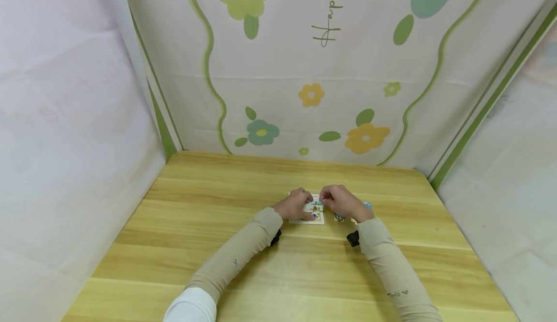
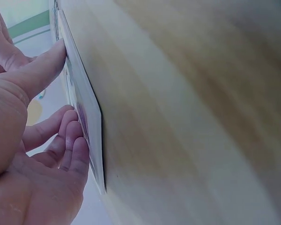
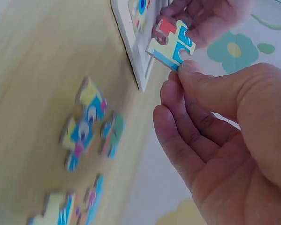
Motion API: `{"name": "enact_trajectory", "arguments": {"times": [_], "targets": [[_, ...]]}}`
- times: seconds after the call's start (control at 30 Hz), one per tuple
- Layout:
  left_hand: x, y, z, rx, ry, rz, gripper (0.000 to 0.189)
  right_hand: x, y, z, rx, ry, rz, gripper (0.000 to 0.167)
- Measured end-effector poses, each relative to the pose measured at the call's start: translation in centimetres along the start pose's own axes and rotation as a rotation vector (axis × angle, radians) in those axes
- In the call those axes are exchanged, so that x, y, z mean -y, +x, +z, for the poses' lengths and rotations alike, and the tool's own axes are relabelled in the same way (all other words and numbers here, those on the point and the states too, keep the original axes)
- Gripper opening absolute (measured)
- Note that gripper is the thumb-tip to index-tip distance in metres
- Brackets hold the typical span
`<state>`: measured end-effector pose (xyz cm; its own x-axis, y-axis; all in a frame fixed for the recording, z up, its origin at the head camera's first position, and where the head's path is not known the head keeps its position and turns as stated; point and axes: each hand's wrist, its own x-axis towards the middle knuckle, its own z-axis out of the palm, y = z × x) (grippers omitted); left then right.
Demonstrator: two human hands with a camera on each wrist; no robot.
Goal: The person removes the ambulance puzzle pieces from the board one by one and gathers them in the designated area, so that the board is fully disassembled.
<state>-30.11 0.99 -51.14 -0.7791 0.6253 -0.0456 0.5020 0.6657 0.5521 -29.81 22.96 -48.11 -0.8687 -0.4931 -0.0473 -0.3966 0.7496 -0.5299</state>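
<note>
My right hand (image 1: 341, 201) pinches a jigsaw puzzle piece (image 3: 173, 44) between thumb and forefinger, its other fingers loosely bent. Yellow, red and blue colour that piece, and it is held at the edge of a white-rimmed puzzle board (image 1: 319, 220), tilted in the right wrist view. On the board's left part rests my left hand (image 1: 297, 205), thumb and fingertips touching its face from above, as the left wrist view shows. Colourful printing shows on the board between the hands. Much of its left side is hidden under the left hand.
Several loose puzzle pieces (image 3: 84, 124) in yellow, blue and purple lie on the wooden table (image 1: 209, 206) right of the board, partly under my right hand in the head view. A flower-printed cloth (image 1: 270, 70) stands behind the table, with white cloth at both sides.
</note>
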Motion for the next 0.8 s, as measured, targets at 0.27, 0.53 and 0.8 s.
{"name": "enact_trajectory", "arguments": {"times": [0.27, 0.53, 0.8], "targets": [[-0.3, -0.2, 0.0, -0.01, -0.01, -0.019, 0.059, -1.6, -3.1, -1.7, -0.026, -0.022, 0.019, 0.013], [0.0, -0.3, 0.3, -0.014, -0.012, -0.029, 0.061, -4.5, -7.8, -3.7, -0.075, -0.101, 0.024, 0.014], [-0.4, -0.4, 0.1, -0.004, -0.015, -0.031, 0.061, -7.1, -11.4, -4.6, -0.078, -0.096, 0.097, 0.012]]}}
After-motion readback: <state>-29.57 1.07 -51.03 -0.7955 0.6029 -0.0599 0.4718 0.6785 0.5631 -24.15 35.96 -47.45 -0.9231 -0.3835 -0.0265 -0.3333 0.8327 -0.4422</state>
